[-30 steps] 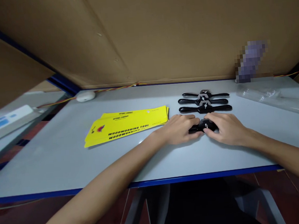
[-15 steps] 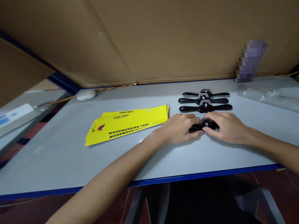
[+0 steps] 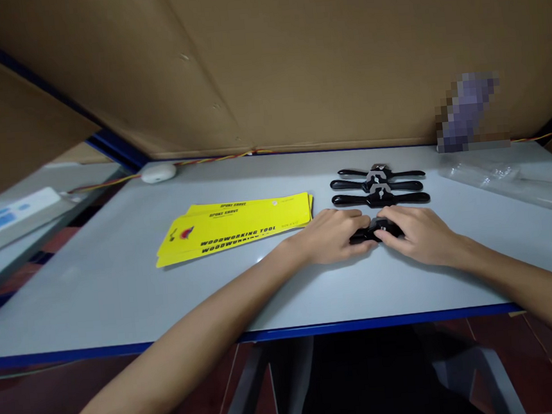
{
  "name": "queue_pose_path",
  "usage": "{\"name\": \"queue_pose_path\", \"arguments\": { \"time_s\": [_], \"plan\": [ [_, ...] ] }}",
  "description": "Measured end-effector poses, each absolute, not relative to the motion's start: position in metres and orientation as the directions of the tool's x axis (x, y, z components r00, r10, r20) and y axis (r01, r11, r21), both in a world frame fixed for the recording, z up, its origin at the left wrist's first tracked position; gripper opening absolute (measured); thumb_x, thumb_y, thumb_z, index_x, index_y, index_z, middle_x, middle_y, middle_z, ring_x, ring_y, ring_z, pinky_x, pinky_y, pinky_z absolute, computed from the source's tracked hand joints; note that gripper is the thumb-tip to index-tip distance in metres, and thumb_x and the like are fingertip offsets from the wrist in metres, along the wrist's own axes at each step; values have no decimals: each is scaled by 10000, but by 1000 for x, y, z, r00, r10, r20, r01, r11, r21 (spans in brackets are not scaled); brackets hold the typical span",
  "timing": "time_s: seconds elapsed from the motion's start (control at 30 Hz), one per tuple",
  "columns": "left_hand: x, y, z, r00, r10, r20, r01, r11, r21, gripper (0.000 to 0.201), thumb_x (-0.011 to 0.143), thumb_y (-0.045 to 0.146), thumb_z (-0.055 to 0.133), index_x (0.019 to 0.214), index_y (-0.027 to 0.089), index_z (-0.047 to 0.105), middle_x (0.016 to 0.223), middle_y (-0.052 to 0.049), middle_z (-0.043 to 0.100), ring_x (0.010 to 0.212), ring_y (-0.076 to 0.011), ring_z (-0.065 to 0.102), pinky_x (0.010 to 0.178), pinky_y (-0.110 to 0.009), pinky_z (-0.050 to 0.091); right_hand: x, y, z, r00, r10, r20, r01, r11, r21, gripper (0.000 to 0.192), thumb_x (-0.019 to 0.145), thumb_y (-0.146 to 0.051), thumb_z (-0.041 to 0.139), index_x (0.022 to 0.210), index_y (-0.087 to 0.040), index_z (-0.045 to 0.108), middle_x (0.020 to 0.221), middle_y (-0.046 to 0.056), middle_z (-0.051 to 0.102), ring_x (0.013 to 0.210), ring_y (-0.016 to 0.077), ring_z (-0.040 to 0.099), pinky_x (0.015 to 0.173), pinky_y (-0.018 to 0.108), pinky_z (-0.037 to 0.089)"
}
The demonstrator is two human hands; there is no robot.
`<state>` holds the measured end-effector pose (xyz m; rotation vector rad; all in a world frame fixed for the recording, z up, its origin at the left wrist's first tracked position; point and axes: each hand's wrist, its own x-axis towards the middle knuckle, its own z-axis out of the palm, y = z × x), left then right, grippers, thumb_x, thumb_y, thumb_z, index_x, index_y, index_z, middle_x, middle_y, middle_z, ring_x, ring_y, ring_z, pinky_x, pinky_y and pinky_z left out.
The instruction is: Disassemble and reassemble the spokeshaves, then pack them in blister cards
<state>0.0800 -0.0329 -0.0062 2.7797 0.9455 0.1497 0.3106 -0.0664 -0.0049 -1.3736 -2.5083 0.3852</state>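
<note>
A black spokeshave (image 3: 373, 230) lies low over the table between my two hands. My left hand (image 3: 339, 234) is closed around its left handle. Fingers of my right hand (image 3: 421, 233) wrap its right end, and the thumb presses near the middle of the tool. Both handles are largely hidden by my fingers. Just beyond my hands, three more black spokeshaves (image 3: 380, 199) with grey metal plates at their centres rest in a row, one behind another.
Yellow printed cards (image 3: 239, 224) lie overlapped to the left. Clear plastic packaging (image 3: 511, 186) is at the right, near a blurred purple object (image 3: 465, 113). A white rounded device (image 3: 158, 173) and cable sit along the back edge; a power strip (image 3: 11, 220) is far left.
My right thumb has shifted slightly over the middle of the spokeshave and covers more of it. Otherwise only a slight shift of the view shows.
</note>
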Motion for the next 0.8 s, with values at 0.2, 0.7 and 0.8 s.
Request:
{"name": "queue_pose_path", "arguments": {
  "time_s": [0.2, 0.7, 0.8],
  "plan": [
    [81, -34, -4, 786, 618, 27, 600, -772, 209, 389, 1008, 504, 496, 992, 169, 695, 907, -77, 701, 711, -217, 633, 598, -349, 386, 314, -65, -2, -565, 821, 83, 758, 555, -343, 230, 987, -269, 457, 1119, -191, 628, 1040, 89, 737, 856, 240, 656, 717, 366, 405],
    [80, -32, -5, 794, 607, 41, 581, -777, 241, 437, 1067, 427, 354, 1047, 148, 690, 932, -103, 703, 727, -220, 634, 641, -356, 441, 317, -65, -7, -664, 647, 375, 619, 757, -209, 279, 1003, -214, 529, 1242, -188, 671, 1173, 141, 635, 979, 254, 644, 853, 411, 550],
    [79, -33, -6, 794, 605, 59, 575, -779, 248, 437, 1061, 430, 348, 1034, 148, 682, 915, -106, 701, 721, -227, 635, 631, -359, 443, 318, -63, -9, -707, 571, 417, 567, 810, -147, 227, 1023, -191, 524, 1147, -206, 713, 1192, 139, 662, 1012, 257, 654, 898, 437, 552]
  ]
}}
